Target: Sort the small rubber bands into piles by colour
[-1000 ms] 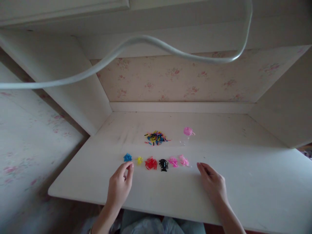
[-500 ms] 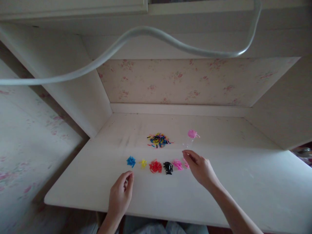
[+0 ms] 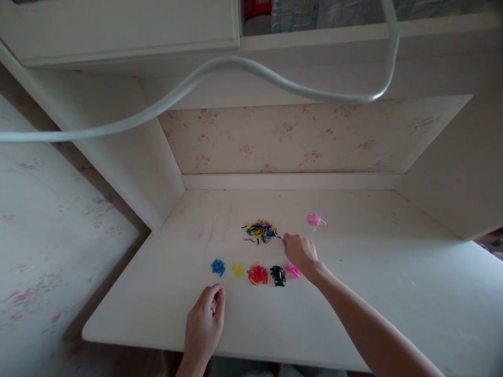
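My right hand (image 3: 302,252) reaches to the right edge of a mixed pile of small coloured rubber bands (image 3: 260,231). Its thumb and fingers are pinched at the end of a reddish band that sticks out of the pile. My left hand (image 3: 205,318) rests loosely closed on the desk, below the blue bands (image 3: 218,267); its inside is hidden. In a row lie sorted heaps: yellow bands (image 3: 238,270), red bands (image 3: 258,274), black bands (image 3: 278,275) and pink bands (image 3: 292,270). My right wrist covers the row's right end.
A round pink object (image 3: 313,219) with a small tail lies behind my right hand on the white desk (image 3: 137,298). Across the upper view runs a white cable (image 3: 236,64). A cabinet (image 3: 129,31) overhangs the desk, with side panels left and right.
My right hand has moved left and away from me, from beside the pink heaps to the mixed pile's edge. My left hand stays closed in about the same place. The view has shifted slightly.
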The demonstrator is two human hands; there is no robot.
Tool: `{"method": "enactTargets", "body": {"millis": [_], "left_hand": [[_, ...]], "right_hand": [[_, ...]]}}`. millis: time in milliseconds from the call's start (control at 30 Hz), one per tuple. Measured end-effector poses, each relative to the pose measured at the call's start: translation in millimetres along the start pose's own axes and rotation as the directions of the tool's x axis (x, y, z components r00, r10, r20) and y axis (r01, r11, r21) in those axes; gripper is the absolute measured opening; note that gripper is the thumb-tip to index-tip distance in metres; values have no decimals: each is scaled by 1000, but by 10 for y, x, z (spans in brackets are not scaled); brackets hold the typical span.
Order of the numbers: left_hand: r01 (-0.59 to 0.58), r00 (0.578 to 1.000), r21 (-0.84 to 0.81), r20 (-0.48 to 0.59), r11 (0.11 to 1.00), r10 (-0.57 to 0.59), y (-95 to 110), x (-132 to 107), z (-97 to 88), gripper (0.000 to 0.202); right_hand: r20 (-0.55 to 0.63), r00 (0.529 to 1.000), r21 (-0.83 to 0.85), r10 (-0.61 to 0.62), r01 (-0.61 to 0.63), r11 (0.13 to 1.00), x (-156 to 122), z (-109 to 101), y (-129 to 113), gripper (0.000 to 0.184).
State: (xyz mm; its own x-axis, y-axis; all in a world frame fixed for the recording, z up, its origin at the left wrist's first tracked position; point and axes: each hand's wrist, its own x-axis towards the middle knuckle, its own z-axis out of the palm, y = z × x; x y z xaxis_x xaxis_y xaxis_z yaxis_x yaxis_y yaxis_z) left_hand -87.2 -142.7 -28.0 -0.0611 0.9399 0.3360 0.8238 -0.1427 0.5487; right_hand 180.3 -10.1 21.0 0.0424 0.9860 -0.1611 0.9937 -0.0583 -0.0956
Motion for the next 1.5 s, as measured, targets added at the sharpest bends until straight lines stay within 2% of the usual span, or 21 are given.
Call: {"method": "enactTargets", "body": {"millis": [200, 300, 400, 500, 567, 833, 967, 1067, 1167, 1233, 1300, 1400, 1500], "left_hand": [[-36, 999, 53, 24, 998, 35, 24, 2, 5, 23], [-35, 999, 40, 31, 999, 33, 31, -1, 5, 22], [-28, 999, 39, 40, 999, 27, 33, -7, 5, 21], [-21, 998, 51, 58, 998, 18, 37, -11, 2, 19], [-22, 998, 52, 67, 998, 18, 38, -11, -1, 19], [-7, 998, 19, 59, 1000, 6, 22, -14, 8, 18], [-25, 998, 15, 51, 1000, 24, 19, -20, 8, 17], [-26, 998, 7, 61, 1000, 25, 23, -22, 0, 17], [-5, 997, -34, 72, 999, 8, 35, 0, -26, 18], [19, 997, -66, 80, 998, -14, 58, 48, -59, 20], [27, 996, -77, 90, 997, -20, 103, 144, -99, 21], [-35, 991, -23, 129, 999, 38, 217, 397, -129, 24], [-116, 970, 122, 228, 986, 86, 346, 749, -58, 24]], "right_hand": [[-43, 999, 21, 12, -11, 1000, -132, -37, 44, 37], [-71, 997, 49, -13, 17, 999, -297, -82, 10, 40], [-107, 989, 120, -106, 119, 986, -556, -78, -110, 38], [-151, 957, 209, -249, 277, 938, -793, -9, -253, 36], [-155, 940, 204, -304, 332, 921, -877, 48, -329, 34], [-151, 930, 66, -334, 346, 936, -836, 180, -477, 28], [-209, 923, 105, -322, 348, 931, -841, 157, -461, 29], [-309, 919, 217, -245, 319, 922, -867, 105, -342, 33], [-401, 908, 393, -123, 292, 872, -932, 122, -78, 36], [-394, 919, 530, 15, 214, 820, -1005, 208, 178, 40], [-344, 916, 658, 204, 81, 748, -1097, 344, 471, 43], [-281, 826, 842, 489, -32, 539, -1237, 581, 875, 47], [-231, 703, 955, 672, 32, 295, -1322, 762, 1121, 50]]}}
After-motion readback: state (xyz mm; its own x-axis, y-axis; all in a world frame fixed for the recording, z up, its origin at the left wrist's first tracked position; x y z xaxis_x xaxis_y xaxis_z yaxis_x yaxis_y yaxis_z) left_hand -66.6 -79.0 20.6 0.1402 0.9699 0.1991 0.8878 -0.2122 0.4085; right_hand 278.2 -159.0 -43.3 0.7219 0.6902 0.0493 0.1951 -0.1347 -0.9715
